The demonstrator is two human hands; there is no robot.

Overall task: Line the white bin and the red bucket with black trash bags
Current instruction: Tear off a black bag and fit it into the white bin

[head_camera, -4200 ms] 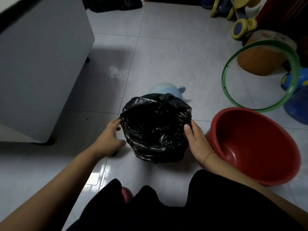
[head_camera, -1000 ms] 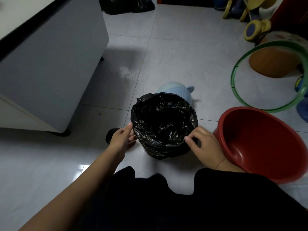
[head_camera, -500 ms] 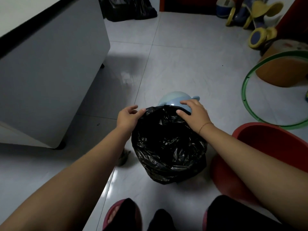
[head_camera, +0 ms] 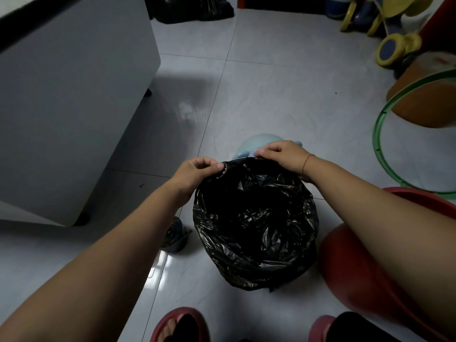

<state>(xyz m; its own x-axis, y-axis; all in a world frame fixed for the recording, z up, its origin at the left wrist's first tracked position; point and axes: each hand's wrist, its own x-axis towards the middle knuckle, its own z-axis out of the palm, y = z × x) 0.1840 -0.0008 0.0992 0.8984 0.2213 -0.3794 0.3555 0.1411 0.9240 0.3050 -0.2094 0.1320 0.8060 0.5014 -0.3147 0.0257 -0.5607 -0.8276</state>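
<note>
A black trash bag [head_camera: 254, 228] covers the bin on the floor in front of me, draped over its rim and down its sides, so the bin itself is hidden. My left hand [head_camera: 197, 172] pinches the bag's edge at the far left of the rim. My right hand [head_camera: 281, 154] grips the bag's edge at the far side, fingers curled. The red bucket [head_camera: 355, 272] stands to the right, unlined, and is largely hidden behind my right forearm.
A pale blue lid [head_camera: 259, 144] lies just beyond the bin. A roll of black bags [head_camera: 176, 236] sits left of it. A grey cabinet [head_camera: 74, 95] fills the left. A green hoop [head_camera: 385, 149], an orange tub [head_camera: 429, 95] and toys stand at the right.
Both hands went from the bin's near sides to its far rim. Over the last half second their fingers curled tighter onto the bag's edge, and the view drew closer.
</note>
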